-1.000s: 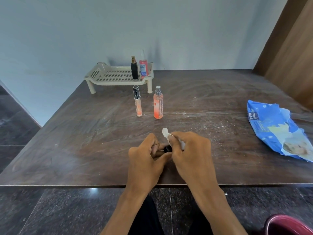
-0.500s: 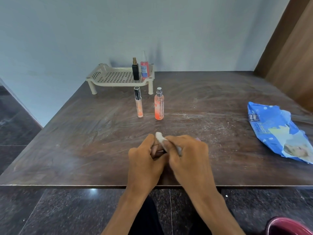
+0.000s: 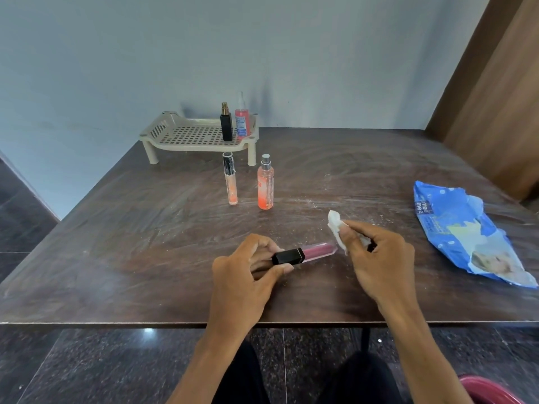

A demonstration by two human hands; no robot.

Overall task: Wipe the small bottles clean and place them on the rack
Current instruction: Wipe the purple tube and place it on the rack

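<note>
The pink bottle (image 3: 313, 252) lay level over the table (image 3: 145, 243) front, the left hand (image 3: 245, 275) gripping its black cap, the right hand (image 3: 379, 258) pinching a wipe (image 3: 334, 225) at its tip. Wiping seemed in hand; next it probably needed standing upright on the rack (image 3: 186, 135).

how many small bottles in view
5. Black bottle and pink spray bottle on the rack; slim orange tube and orange spray bottle standing on the table; pink tube in the left hand.
</note>
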